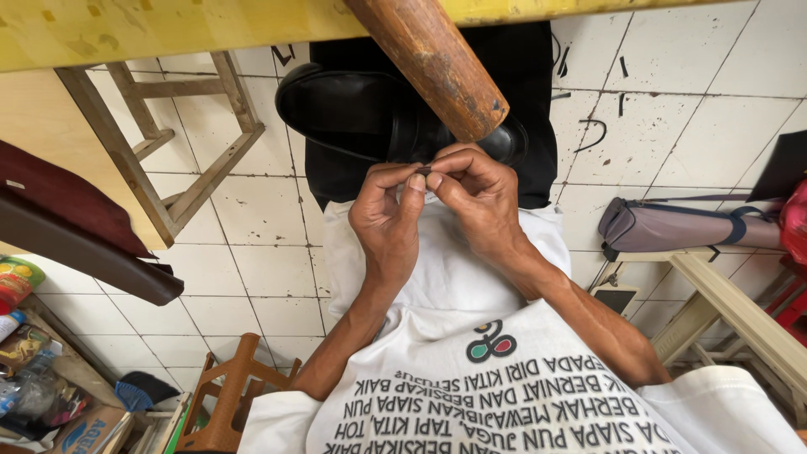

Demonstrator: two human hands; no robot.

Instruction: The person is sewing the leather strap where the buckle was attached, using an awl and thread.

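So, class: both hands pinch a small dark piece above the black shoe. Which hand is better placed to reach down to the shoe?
Probably the right hand: its fingers lie closest to the black shoe; the left hand sits lower.

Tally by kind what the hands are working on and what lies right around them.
Hands: 2, left hand and right hand, fingertips pinching one small dark piece
Small dark piece: 1
Black shoe: 1
Wooden post: 1
Wooden stool: 1
Grey rolled bag: 1
Total: 7
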